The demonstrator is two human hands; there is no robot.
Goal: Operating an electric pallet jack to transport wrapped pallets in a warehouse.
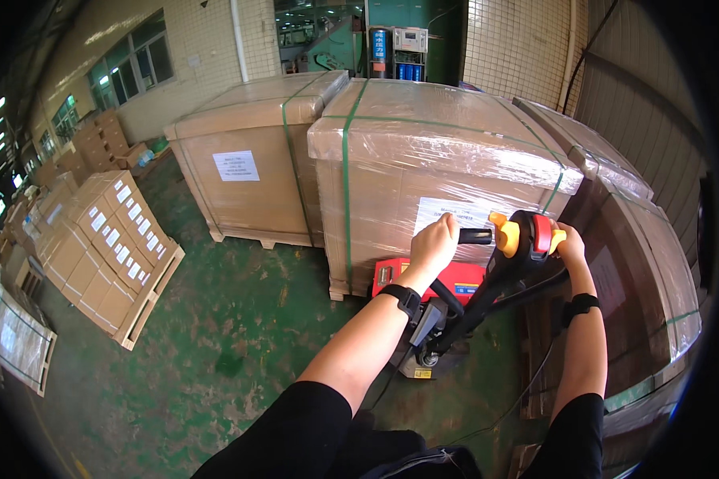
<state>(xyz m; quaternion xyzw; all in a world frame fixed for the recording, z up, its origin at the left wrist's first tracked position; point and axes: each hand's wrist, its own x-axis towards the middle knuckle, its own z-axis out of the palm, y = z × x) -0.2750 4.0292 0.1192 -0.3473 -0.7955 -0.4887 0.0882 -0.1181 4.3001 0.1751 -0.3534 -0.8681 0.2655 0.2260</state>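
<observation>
My left hand [434,243] is closed around the black left grip of a pallet truck's tiller handle [522,236], which has a yellow and red control head. My right hand [570,246] holds the grip on the other side of that head. The black tiller shaft slopes down to the red truck body [454,279] tucked under a large wrapped carton [423,172] with green straps and a white label. Both wrists wear black bands.
A second big strapped carton [252,156] stands on a pallet to the left. More wrapped cartons [639,239] line the right side. A pallet stacked with several small labelled boxes [112,247] sits on the green floor at left. Tiled walls and windows lie beyond.
</observation>
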